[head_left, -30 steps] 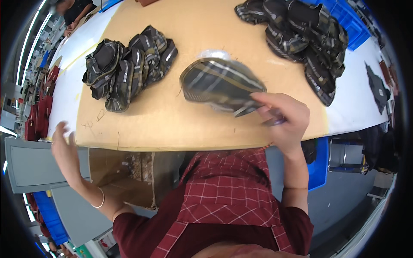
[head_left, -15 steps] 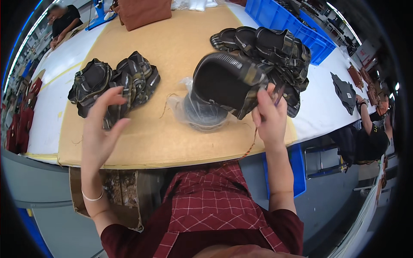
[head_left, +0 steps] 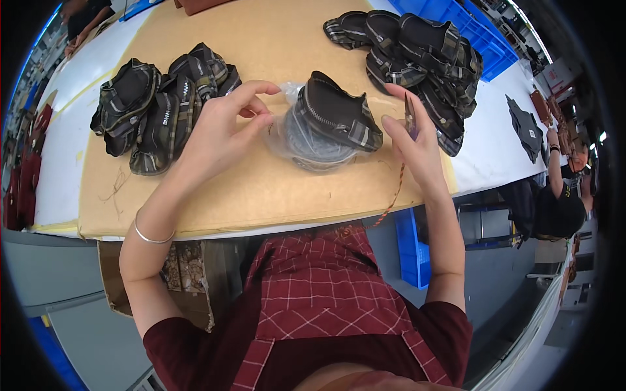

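A black pouch with plaid edging and a zipper (head_left: 336, 107) lies tilted on a clear plastic bag (head_left: 313, 146) holding a round grey item. My left hand (head_left: 228, 124) is left of it, thumb and forefinger apart at the bag's edge, holding nothing that I can see. My right hand (head_left: 415, 146) grips small thread snips (head_left: 409, 117) with an orange cord, its thumb and forefinger spread just right of the pouch. Piles of similar pouches lie to the left (head_left: 127, 104) and back right (head_left: 417, 49).
The tan-covered table (head_left: 137, 202) has a blue crate (head_left: 495, 52) at back right, a brown bag at the back and dark cloth (head_left: 525, 127) on the right. Below are a cardboard box (head_left: 114, 280) and blue bin (head_left: 411, 260). Co-workers are at far left (head_left: 85, 19) and right (head_left: 557, 208).
The pouch that my right hand held has been let go and now rests on the plastic bag. My left hand has moved up and rightward to the bag's edge.
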The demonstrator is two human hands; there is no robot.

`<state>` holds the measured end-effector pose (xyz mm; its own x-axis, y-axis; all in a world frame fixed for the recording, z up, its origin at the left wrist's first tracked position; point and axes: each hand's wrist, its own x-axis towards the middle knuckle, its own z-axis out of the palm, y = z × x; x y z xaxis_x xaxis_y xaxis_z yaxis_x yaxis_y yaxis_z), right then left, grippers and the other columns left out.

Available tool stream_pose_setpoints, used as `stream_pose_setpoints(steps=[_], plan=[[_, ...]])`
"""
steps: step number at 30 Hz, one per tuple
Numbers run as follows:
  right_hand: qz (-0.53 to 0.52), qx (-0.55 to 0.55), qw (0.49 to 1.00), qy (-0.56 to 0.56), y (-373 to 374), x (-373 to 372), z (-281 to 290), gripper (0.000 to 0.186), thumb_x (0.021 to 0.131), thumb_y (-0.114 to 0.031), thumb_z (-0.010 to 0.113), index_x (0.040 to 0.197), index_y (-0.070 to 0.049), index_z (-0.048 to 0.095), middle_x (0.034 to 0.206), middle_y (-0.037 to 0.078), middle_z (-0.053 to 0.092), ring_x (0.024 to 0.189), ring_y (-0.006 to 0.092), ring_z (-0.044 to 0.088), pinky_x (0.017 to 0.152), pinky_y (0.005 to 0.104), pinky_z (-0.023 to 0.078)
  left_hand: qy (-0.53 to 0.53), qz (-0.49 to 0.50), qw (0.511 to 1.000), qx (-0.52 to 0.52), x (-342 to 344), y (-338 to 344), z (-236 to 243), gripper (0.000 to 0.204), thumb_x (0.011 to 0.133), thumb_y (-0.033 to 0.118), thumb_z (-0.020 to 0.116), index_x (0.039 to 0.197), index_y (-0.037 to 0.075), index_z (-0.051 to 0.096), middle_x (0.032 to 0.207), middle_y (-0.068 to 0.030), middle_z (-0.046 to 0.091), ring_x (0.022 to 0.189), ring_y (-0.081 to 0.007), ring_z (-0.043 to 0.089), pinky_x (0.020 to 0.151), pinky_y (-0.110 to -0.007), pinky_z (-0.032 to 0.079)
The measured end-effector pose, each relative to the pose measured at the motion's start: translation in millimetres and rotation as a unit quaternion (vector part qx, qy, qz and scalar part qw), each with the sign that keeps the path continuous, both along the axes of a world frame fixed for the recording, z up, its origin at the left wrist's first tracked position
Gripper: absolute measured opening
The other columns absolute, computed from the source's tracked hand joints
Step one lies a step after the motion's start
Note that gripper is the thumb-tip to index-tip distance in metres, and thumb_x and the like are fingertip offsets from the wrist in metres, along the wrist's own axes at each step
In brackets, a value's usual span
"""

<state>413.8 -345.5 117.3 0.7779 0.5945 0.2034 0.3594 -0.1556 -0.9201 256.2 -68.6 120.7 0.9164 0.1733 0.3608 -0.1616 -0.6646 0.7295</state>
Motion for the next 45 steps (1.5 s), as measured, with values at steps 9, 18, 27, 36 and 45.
stream_pose_setpoints(steps=[9,18,27,36,45], plan=[[0.069,-0.088,0.994,0.005,5.0,-2.6,-8.0,0.014,0.095,-0.017,0.074,0.098,-0.005,0.067,0.074,-0.007,0.054,0.068,0.0013,0.042,0.060,0.0221,0.034,-0.005,-0.004,0.999,0.032,-6.4,-0.4,-3.3,0.039,0.090,0.000,0.071,0.128,0.001,0.063,0.086,-0.0087,0.069,0.083,-0.0156,0.067,0.088,-0.030,0.053],[0.005,-0.033,0.971,-0.238,-7.0,27.6,35.3,0.017,0.095,-0.017,0.075,0.095,-0.003,0.066,0.074,0.003,0.061,0.066,0.0085,0.050,0.060,0.0270,0.042,0.011,0.017,0.996,0.085,-8.4,-11.9,-5.6,0.040,0.087,-0.002,0.071,0.126,-0.001,0.064,0.085,-0.0113,0.067,0.083,-0.0224,0.068,0.083,-0.035,0.054],[-0.221,-0.185,0.797,-0.531,-28.6,205.2,71.1,0.020,0.097,-0.025,0.069,0.110,-0.011,0.068,0.090,0.018,0.072,0.084,0.0413,0.070,0.067,0.0471,0.052,0.013,0.036,0.992,0.120,-7.8,-12.8,-11.6,0.042,0.088,0.000,0.071,0.129,0.003,0.064,0.087,-0.0107,0.069,0.085,-0.0264,0.068,0.085,-0.038,0.052],[-0.192,-0.158,0.854,-0.457,-41.3,200.2,39.7,0.036,0.097,-0.029,0.070,0.131,-0.019,0.064,0.103,0.015,0.076,0.092,0.0380,0.072,0.076,0.0443,0.054,-0.072,0.043,0.983,0.162,-1.8,-7.7,-9.6,0.046,0.087,0.001,0.072,0.131,0.003,0.061,0.116,-0.0163,0.067,0.108,-0.0316,0.066,0.096,-0.039,0.050],[-0.098,-0.051,0.958,-0.263,-77.4,35.4,26.0,0.042,0.086,-0.008,0.080,0.126,-0.009,0.066,0.118,0.004,0.071,0.075,0.0117,0.056,0.070,0.0264,0.049,-0.043,0.339,0.909,0.240,-77.0,38.6,16.6,0.048,0.088,0.011,0.080,0.128,-0.003,0.057,0.120,-0.0147,0.062,0.114,-0.0302,0.058,0.103,-0.038,0.044]])
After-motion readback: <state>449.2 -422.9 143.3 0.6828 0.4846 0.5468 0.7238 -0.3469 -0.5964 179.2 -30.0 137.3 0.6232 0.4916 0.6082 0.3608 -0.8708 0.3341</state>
